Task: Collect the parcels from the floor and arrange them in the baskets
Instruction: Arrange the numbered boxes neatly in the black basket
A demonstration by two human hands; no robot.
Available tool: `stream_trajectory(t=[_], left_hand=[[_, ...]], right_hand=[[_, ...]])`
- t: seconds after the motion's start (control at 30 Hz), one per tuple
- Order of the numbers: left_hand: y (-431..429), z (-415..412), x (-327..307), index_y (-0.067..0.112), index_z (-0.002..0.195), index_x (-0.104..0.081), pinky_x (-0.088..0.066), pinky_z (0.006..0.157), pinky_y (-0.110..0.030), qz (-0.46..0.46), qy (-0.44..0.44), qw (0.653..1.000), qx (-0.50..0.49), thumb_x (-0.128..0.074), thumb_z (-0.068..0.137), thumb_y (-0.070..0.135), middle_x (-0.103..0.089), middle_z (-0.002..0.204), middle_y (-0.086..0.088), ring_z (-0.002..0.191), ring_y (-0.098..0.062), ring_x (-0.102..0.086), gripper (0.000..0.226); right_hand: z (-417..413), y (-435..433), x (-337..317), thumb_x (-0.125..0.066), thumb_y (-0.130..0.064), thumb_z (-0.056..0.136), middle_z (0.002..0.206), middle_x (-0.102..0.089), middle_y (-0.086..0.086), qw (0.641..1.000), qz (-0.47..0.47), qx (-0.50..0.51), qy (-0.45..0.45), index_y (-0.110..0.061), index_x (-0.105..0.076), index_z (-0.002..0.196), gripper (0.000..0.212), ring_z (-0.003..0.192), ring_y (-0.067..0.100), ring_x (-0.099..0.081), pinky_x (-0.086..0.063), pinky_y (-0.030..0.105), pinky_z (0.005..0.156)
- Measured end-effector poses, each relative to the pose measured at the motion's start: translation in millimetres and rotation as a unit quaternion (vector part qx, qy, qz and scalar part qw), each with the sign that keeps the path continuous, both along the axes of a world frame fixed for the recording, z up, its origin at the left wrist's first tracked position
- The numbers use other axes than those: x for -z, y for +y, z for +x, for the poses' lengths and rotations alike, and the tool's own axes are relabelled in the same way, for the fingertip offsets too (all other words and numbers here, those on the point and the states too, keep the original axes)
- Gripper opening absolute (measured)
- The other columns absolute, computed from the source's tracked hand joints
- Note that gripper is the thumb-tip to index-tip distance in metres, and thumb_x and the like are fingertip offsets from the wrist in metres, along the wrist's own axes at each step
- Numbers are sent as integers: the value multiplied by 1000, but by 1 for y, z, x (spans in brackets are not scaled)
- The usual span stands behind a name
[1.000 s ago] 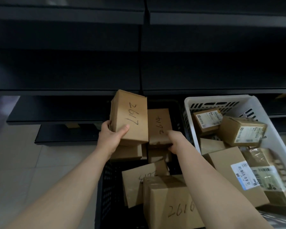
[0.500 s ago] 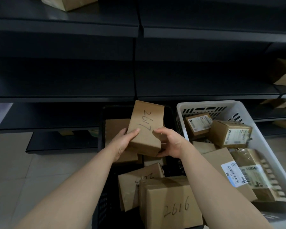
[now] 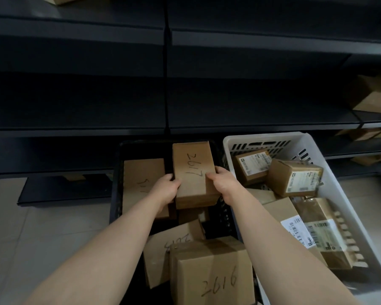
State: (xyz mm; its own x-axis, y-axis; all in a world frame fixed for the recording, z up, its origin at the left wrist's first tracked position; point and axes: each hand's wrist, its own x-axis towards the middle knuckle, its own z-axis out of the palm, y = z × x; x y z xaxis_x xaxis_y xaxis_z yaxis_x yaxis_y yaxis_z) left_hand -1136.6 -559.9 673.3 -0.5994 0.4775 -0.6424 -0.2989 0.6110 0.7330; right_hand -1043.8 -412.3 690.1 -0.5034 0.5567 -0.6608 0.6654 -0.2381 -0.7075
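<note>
Pale tiled floor is seen at far left, below dark shelving. A black basket is set on the floor against the shelving. In its left part a flat brown box is laid; the writing on it is too faint to read. The left hand is curled on the left edge of the box marked 2617, thumb on the top face, fingers wrapped under. This box is held over the far middle of the black basket, slightly tilted; contact with the boxes below cannot be told. The right hand is gripped on its right edge, thumb on top, fingers hidden behind the box. Nearer the camera, in the same basket, a box marked 2616 is seen overlapping a tilted box. A white basket is placed just beside the black one, on the right. Labelled parcels are piled inside it. More brown boxes are seen on the shelves at far right.
</note>
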Motion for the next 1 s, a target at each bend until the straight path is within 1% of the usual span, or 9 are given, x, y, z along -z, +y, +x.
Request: stream_trajectory(t=[0.17, 0.33, 0.37, 0.5, 0.63, 0.73, 0.8, 0.9, 1.0], left_hand=[[-5, 1, 2, 20, 151, -31, -40, 108, -39, 12, 10, 1000, -7, -44, 101, 24, -46, 147, -5, 129, -24, -48, 52], [-29, 10, -6, 21, 150, -32, -38, 110, -44, 47, -38, 997, -46, -48, 100, 23, -42, 149, -7, 133, -26, -44, 52], [-34, 13, -9, 20, 149, -34, -39, 109, -44, 52, -36, 997, -46, -50, 100, 23, -43, 148, -8, 132, -26, -45, 52], [-61, 27, -21, 18, 145, -40, -48, 96, -36, 38, -41, 998, 11, -66, 90, 32, -52, 139, -9, 123, -21, -53, 63], [-87, 42, -20, 21, 146, -38, -48, 83, -30, -30, -90, 985, 146, -81, 69, 47, -48, 142, -6, 122, -20, -49, 92], [-96, 60, -14, 24, 149, -32, -43, 100, -36, -99, -71, 966, 230, -86, 57, 53, -37, 151, -4, 133, -23, -40, 111], [-99, 75, -9, 24, 152, -26, -37, 108, -37, -120, -73, 956, 258, -87, 56, 52, -31, 155, -3, 138, -24, -35, 117], [-101, 93, -2, 23, 154, -18, -32, 112, -36, -117, -73, 959, 249, -86, 58, 52, -26, 157, -3, 141, -22, -30, 121], [-103, 104, 2, 25, 148, -28, -36, 109, -38, -97, -62, 971, 209, -88, 47, 55, -35, 152, -3, 134, -21, -39, 121]], right_hand=[[5, -6, 6, -51, -16, 99, 127, -59, 7, 999, 38, -3, -6, -17, -43, 145, 46, 101, 21, -56, -46, 31, 80], [22, -13, -4, -56, -15, 97, 137, -54, 10, 999, 43, -18, -11, -12, -32, 151, 59, 97, 17, -54, -45, 23, 73], [28, -15, -7, -57, -15, 97, 137, -54, 10, 998, 47, -28, -10, -11, -31, 151, 61, 99, 17, -53, -44, 23, 78], [53, -21, -21, -71, -25, 87, 146, -46, 9, 990, 71, -114, -40, -9, -32, 150, 77, 131, 25, -45, -36, 32, 100], [83, -32, -31, -81, -28, 76, 140, -52, 6, 961, 37, -262, -82, -10, -43, 143, 80, 130, 22, -46, -32, 31, 105], [100, -41, -28, -85, -36, 69, 151, -41, 4, 936, 26, -325, -130, -14, -33, 150, 99, 138, 23, -38, -29, 35, 111], [110, -48, -25, -85, -41, 66, 153, -37, 4, 924, 26, -349, -152, -16, -31, 151, 104, 139, 24, -36, -29, 37, 114], [121, -57, -20, -85, -43, 66, 153, -39, 3, 921, 26, -354, -162, -20, -36, 149, 99, 140, 23, -36, -28, 43, 116], [127, -64, -19, -83, -40, 71, 147, -46, 1, 920, 46, -354, -163, -21, -42, 145, 87, 135, 21, -41, -32, 38, 113]])
